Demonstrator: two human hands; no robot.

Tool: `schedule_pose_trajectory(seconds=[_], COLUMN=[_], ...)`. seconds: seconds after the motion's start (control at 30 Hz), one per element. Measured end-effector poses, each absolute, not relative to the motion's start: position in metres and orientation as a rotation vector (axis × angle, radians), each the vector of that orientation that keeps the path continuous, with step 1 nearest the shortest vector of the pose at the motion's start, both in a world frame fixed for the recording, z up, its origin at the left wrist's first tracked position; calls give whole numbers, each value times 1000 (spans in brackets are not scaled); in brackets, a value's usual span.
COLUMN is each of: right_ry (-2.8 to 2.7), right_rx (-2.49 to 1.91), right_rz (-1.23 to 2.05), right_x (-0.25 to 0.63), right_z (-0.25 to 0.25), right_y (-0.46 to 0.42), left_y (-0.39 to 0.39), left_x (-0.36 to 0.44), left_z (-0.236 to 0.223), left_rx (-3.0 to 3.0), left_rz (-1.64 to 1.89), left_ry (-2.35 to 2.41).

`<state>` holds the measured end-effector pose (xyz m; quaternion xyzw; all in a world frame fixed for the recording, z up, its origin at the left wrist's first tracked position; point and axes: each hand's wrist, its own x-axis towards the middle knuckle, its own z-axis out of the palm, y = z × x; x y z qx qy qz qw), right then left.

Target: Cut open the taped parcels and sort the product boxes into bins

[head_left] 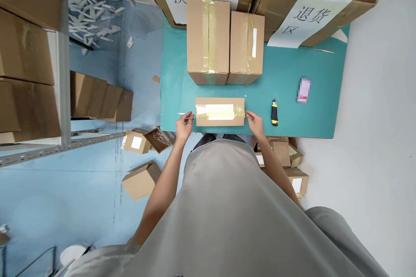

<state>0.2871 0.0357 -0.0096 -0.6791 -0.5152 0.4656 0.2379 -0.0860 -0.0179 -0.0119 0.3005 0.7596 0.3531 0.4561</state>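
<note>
A small flat cardboard box (203, 122) lies on the table near its front edge, with a white label (221, 111) under clear yellowish tape. Just off the box's left end is my left hand (184, 126), fingers loosely bent and slightly apart, nothing visible in them. My right hand (255, 124) is at the other end, fingertips stretched toward the box's edge; whether they touch it I cannot tell. To the right of that hand lies a yellow and black utility knife (274, 113).
Two taped cartons, a larger (196, 37) and a smaller (240, 47), stand behind the box on the green table (292, 127). Large open boxes (325, 39) with paper signs line the back. A blurred pink item (303, 91) lies right. Shelving (63, 95) and floor cartons (141, 179) are left.
</note>
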Motion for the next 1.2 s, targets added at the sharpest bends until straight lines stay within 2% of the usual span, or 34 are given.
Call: schedule_pose_trajectory(seconds=[0.23,0.63,0.77,0.9,1.2], right_ry=[-1461,-1399,-1401,-1413,-1266], right_rx=[-1845,-1664,-1631,-1777,-1851], right_rz=[1542,1464,1396,1412,1501], right_x=[274,278,269,265,284], right_z=[-25,6,10,-6,-25], right_y=[9,16,28,34,1], left_y=[-36,-24,-12,-1,-33], left_x=[-66,-62,-63,-65,-70], left_z=[-27,11,20,9,-17], left_rx=[766,786,871,864,750], left_rz=[724,851,790,634,648], left_ry=[1803,1755,1851,1847,1862])
